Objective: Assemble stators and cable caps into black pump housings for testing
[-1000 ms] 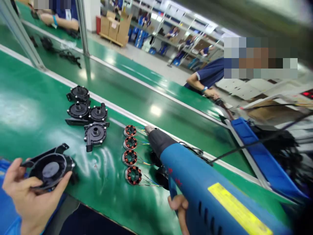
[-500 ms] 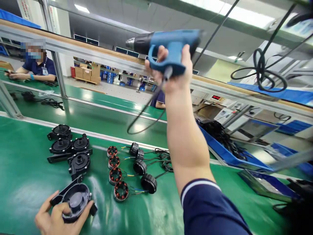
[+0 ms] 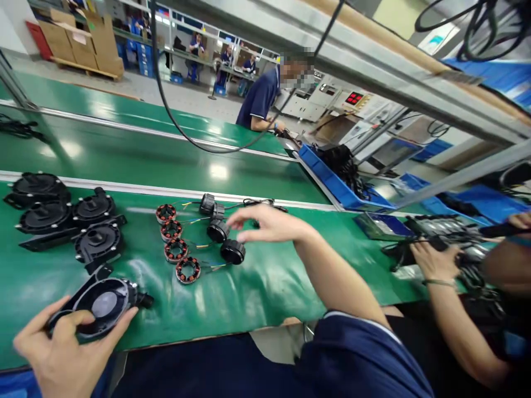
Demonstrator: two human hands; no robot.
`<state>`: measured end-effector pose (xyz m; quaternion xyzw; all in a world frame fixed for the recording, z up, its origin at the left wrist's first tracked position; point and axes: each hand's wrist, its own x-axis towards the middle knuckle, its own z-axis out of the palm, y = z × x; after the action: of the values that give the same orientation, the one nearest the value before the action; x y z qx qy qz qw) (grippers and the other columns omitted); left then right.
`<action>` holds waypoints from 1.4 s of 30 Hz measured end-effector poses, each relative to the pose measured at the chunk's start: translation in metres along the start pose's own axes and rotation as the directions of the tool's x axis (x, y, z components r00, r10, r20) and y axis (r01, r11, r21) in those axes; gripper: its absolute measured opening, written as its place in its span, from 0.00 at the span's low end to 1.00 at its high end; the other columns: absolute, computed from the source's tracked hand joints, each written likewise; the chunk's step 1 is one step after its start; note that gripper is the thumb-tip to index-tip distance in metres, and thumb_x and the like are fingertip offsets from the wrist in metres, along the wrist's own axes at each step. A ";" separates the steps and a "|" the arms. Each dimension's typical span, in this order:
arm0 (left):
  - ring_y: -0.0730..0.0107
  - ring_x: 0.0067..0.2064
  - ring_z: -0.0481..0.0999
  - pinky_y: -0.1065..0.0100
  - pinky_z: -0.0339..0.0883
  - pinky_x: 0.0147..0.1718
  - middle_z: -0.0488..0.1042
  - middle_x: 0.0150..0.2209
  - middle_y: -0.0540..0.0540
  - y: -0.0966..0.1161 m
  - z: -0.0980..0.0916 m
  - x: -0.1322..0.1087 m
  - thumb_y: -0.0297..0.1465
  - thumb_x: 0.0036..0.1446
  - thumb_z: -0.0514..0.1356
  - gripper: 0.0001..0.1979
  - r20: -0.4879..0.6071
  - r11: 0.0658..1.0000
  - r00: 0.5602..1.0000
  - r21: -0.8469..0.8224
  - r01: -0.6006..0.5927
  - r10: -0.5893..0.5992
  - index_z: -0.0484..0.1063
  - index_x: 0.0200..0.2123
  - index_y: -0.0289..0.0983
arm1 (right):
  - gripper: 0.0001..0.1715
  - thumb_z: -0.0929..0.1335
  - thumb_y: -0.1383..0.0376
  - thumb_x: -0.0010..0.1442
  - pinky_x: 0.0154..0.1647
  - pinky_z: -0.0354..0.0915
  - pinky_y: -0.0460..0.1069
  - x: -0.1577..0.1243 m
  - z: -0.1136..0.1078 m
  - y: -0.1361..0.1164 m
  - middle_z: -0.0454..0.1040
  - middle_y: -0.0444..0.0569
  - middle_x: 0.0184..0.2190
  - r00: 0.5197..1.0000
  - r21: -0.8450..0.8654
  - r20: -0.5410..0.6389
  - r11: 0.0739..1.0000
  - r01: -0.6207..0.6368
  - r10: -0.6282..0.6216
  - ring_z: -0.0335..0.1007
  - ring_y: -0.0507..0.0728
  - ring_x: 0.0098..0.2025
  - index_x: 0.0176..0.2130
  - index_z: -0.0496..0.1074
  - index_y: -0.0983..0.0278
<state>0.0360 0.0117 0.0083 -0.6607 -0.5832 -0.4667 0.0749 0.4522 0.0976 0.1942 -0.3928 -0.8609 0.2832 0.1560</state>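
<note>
The black housing (image 3: 102, 303) sits at the near edge of the green worktop (image 3: 257, 287), front-left, round face up. The L hand (image 3: 62, 345) grips it: fingers (image 3: 121, 320) curled round the rim from the near side, thumb over the top. Its stubby outlet (image 3: 145, 301) points right, toward the other parts.

The R hand (image 3: 267, 224) is further in and to the right, palm down, fingers (image 3: 240, 221) spread and loose, holding nothing. It hovers just over a row of black round caps (image 3: 232, 251). The nearest cap lies just below-left of the fingertips; can't tell if they're touching. The row slants from near to far across the worktop. Thin coloured wires (image 3: 207, 266) run from the caps to four copper-wound stators (image 3: 187, 271), in a parallel row just left of them. So the stators lie btw. the two hands. The R hand is the nearer one to caps and stators; the L hand is busy w/ the housing only.

Further left are four more black housings (image 3: 97, 240), bunched and touching, well apart from the R hand. A black cable (image 3: 215, 150) hangs in a loop over the far belt (image 3: 124, 160), above worktop level, not blocking either hand.

On the right, a co-worker's hand (image 3: 431, 260) rests on a dark tangle of parts near a blue tray (image 3: 332, 185), apart from both of the person's hands. Another person (image 3: 259, 97) stands at the far line.
</note>
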 end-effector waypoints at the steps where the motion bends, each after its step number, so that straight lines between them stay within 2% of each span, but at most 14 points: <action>1: 0.31 0.61 0.71 0.34 0.68 0.58 0.71 0.54 0.37 0.001 0.002 0.000 0.51 0.40 0.76 0.27 -0.006 0.999 0.999 -0.011 0.038 -0.038 0.68 0.32 0.41 | 0.23 0.76 0.56 0.61 0.48 0.76 0.49 -0.021 0.020 0.014 0.83 0.48 0.46 0.999 -0.065 -0.002 0.997 -0.051 0.051 0.81 0.57 0.46 0.53 0.78 0.62; 4: 0.33 0.64 0.67 0.35 0.65 0.63 0.67 0.61 0.40 0.010 0.006 0.001 0.51 0.36 0.77 0.31 -0.009 0.993 0.994 -0.046 0.111 -0.111 0.70 0.36 0.43 | 0.34 0.80 0.53 0.53 0.54 0.75 0.56 -0.059 0.073 0.045 0.80 0.54 0.50 0.977 -0.132 -0.155 0.977 -0.170 0.149 0.78 0.65 0.53 0.55 0.75 0.62; 7: 0.35 0.65 0.66 0.35 0.64 0.64 0.65 0.63 0.41 0.027 0.005 0.005 0.48 0.36 0.79 0.32 0.014 0.994 0.995 -0.047 0.102 -0.101 0.69 0.38 0.42 | 0.25 0.79 0.52 0.55 0.42 0.78 0.55 -0.077 0.103 0.049 0.81 0.50 0.37 0.961 -0.099 -0.206 0.973 -0.209 0.186 0.79 0.61 0.38 0.48 0.76 0.60; 10: 0.35 0.65 0.66 0.33 0.65 0.63 0.65 0.62 0.38 0.042 -0.003 0.011 0.45 0.43 0.78 0.29 0.072 0.997 0.995 -0.011 0.074 -0.073 0.68 0.40 0.39 | 0.20 0.78 0.51 0.57 0.28 0.73 0.49 -0.090 0.106 0.038 0.78 0.43 0.28 0.986 0.087 0.065 0.983 -0.161 0.155 0.75 0.56 0.27 0.43 0.78 0.59; 12: 0.38 0.65 0.67 0.33 0.66 0.61 0.66 0.61 0.37 0.048 -0.008 0.014 0.42 0.48 0.77 0.27 0.111 0.999 0.992 0.022 0.049 -0.051 0.68 0.41 0.37 | 0.17 0.75 0.50 0.62 0.31 0.74 0.48 -0.094 0.102 0.034 0.80 0.43 0.31 0.964 0.282 0.261 0.952 -0.122 0.047 0.77 0.55 0.30 0.42 0.79 0.60; 13: 0.38 0.64 0.67 0.33 0.67 0.60 0.66 0.60 0.37 0.049 -0.010 0.015 0.41 0.49 0.77 0.26 0.118 0.999 0.992 0.032 0.034 -0.037 0.68 0.41 0.36 | 0.17 0.71 0.50 0.67 0.34 0.75 0.48 -0.092 0.102 0.034 0.81 0.45 0.33 0.959 0.359 0.282 0.927 -0.111 0.006 0.78 0.55 0.32 0.40 0.80 0.61; 16: 0.40 0.62 0.68 0.35 0.69 0.58 0.67 0.56 0.37 0.051 -0.014 0.015 0.42 0.49 0.77 0.27 0.117 0.998 0.993 0.054 0.010 -0.016 0.68 0.43 0.35 | 0.19 0.66 0.56 0.73 0.45 0.75 0.51 -0.072 0.113 0.039 0.81 0.50 0.38 0.998 0.376 0.036 0.925 -0.061 0.051 0.79 0.55 0.39 0.37 0.79 0.62; 18: 0.40 0.62 0.68 0.37 0.70 0.57 0.67 0.53 0.37 0.051 -0.015 0.013 0.43 0.50 0.77 0.29 0.114 0.997 0.993 0.071 0.014 -0.022 0.68 0.46 0.35 | 0.12 0.69 0.57 0.71 0.51 0.75 0.54 -0.049 0.130 0.042 0.80 0.52 0.44 0.989 0.254 -0.145 0.967 0.007 0.031 0.78 0.57 0.46 0.44 0.79 0.62; 21: 0.42 0.61 0.69 0.38 0.69 0.57 0.68 0.51 0.38 0.053 -0.015 0.008 0.43 0.47 0.78 0.36 0.086 0.996 0.996 0.093 0.013 -0.021 0.67 0.53 0.35 | 0.16 0.72 0.60 0.68 0.63 0.71 0.59 -0.014 0.156 0.045 0.75 0.57 0.57 0.976 0.085 -0.150 0.982 0.171 -0.157 0.72 0.62 0.60 0.54 0.78 0.60; 24: 0.44 0.57 0.70 0.41 0.69 0.54 0.68 0.52 0.36 0.059 -0.011 0.001 0.43 0.42 0.80 0.46 0.014 0.994 1.000 0.112 -0.009 0.007 0.64 0.59 0.36 | 0.10 0.72 0.61 0.67 0.66 0.67 0.62 0.003 0.171 0.041 0.71 0.59 0.62 0.965 0.083 -0.149 0.970 0.229 -0.215 0.68 0.65 0.66 0.47 0.80 0.61; 29: 0.50 0.53 0.70 0.51 0.71 0.49 0.66 0.52 0.38 0.083 0.006 -0.013 0.46 0.39 0.80 0.54 -0.023 1.000 1.000 0.006 -0.004 0.004 0.59 0.64 0.38 | 0.05 0.74 0.65 0.65 0.63 0.71 0.59 -0.032 0.155 0.002 0.74 0.59 0.61 0.966 0.297 -0.253 0.945 0.137 -0.060 0.72 0.63 0.64 0.43 0.78 0.61; 35: 0.55 0.50 0.70 0.54 0.72 0.47 0.66 0.50 0.40 0.137 0.043 -0.025 0.50 0.49 0.74 0.55 0.111 0.958 0.993 -0.287 -0.016 0.050 0.50 0.71 0.42 | 0.12 0.76 0.66 0.63 0.60 0.76 0.58 -0.075 0.132 -0.050 0.72 0.59 0.63 0.854 0.174 -0.507 0.956 0.234 -0.117 0.76 0.63 0.59 0.47 0.77 0.58; 39: 0.57 0.47 0.69 0.57 0.73 0.45 0.69 0.50 0.35 0.159 0.059 -0.024 0.55 0.56 0.67 0.56 0.120 0.928 0.975 -0.346 -0.134 0.185 0.44 0.75 0.37 | 0.10 0.75 0.63 0.65 0.59 0.75 0.56 -0.070 0.139 -0.046 0.74 0.61 0.59 0.840 0.057 -0.531 0.985 0.165 -0.110 0.76 0.62 0.58 0.46 0.77 0.61; 42: 0.58 0.44 0.69 0.58 0.72 0.44 0.72 0.49 0.35 0.162 0.062 -0.022 0.61 0.58 0.60 0.56 0.130 0.938 0.970 -0.310 -0.155 0.203 0.42 0.75 0.36 | 0.20 0.75 0.61 0.65 0.59 0.74 0.56 -0.067 0.144 -0.038 0.76 0.61 0.56 0.840 -0.046 -0.528 0.992 0.117 -0.124 0.75 0.61 0.58 0.55 0.73 0.63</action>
<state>0.2080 -0.0138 0.0305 -0.7502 -0.4475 -0.4857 -0.0305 0.4023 -0.0267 0.1006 -0.4017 -0.8090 0.1485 0.4026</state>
